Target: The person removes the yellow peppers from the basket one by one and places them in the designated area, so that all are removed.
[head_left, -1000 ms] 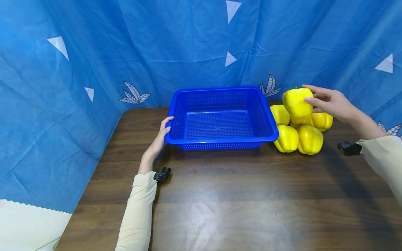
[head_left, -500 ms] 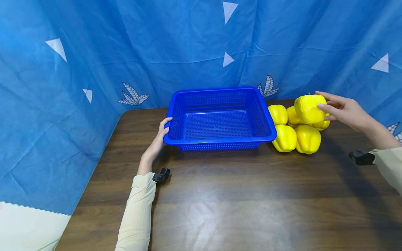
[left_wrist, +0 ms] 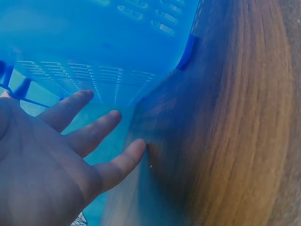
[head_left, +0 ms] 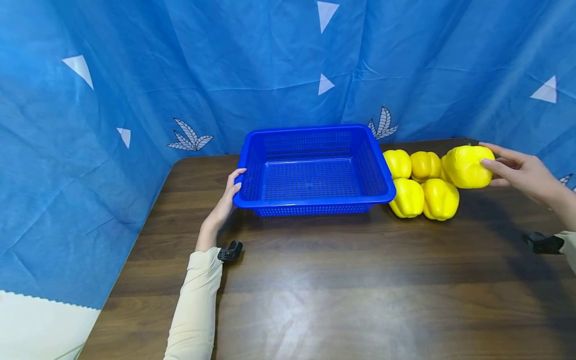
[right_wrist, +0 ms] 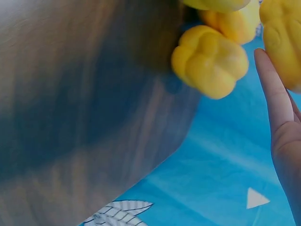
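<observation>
My right hand (head_left: 528, 175) holds a yellow bell pepper (head_left: 468, 167) between thumb and fingers, at the right end of a group of peppers. In the right wrist view this held pepper (right_wrist: 284, 42) is above the table level, apart from a pepper (right_wrist: 209, 61) standing there. Several other yellow bell peppers (head_left: 406, 197) stand close together; the held one partly covers one of them in the head view. My left hand (head_left: 220, 207) grips the left rim of a blue plastic basket (head_left: 315, 202). In the left wrist view, three fingers (left_wrist: 123, 165) of it stretch out below the rim.
The basket has a perforated base (head_left: 310, 180) with nothing lying on it. A brown wooden table (head_left: 337, 280) extends in front. A blue curtain (head_left: 279, 60) hangs behind and along the left side. A black wrist device (head_left: 230, 251) sits on the left sleeve.
My right hand has carried the held bell pepper to the right and downward, from above the group to its right end. The left hand stays on the basket rim.
</observation>
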The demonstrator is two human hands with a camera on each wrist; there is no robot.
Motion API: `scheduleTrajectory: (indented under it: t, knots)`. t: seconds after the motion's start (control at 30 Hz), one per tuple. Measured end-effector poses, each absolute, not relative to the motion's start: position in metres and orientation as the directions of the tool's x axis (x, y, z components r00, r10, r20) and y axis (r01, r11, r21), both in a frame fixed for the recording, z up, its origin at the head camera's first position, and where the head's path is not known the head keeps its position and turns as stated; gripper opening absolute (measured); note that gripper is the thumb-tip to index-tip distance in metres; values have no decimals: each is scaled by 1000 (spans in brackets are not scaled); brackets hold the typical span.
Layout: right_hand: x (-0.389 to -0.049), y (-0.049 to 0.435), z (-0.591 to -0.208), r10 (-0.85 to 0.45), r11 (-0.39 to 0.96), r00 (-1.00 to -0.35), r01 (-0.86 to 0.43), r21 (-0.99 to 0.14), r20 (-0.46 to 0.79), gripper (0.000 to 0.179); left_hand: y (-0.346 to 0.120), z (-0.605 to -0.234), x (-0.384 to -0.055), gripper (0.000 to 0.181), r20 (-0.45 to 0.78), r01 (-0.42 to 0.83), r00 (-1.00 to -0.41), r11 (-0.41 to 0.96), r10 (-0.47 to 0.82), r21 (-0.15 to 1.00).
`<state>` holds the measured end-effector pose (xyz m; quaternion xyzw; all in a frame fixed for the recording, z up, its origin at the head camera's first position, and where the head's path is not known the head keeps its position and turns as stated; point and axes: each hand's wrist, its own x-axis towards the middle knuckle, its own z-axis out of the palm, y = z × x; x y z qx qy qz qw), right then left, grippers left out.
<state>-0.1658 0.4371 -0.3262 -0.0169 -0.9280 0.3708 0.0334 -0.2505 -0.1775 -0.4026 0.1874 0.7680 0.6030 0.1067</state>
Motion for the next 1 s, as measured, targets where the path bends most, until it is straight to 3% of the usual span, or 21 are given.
scheduleTrajectory:
  t: [0.37,1.0]
  knots:
    - [-146,459,-347,150,732,-988,90,-675,32,63,-177,-402,-253,50,68,170,-897,198,436,965]
    - [-135,475,-376,117,687,-991,131,-715,-70,67,-179,-400,-250,51,52,148,-902,194,429,970]
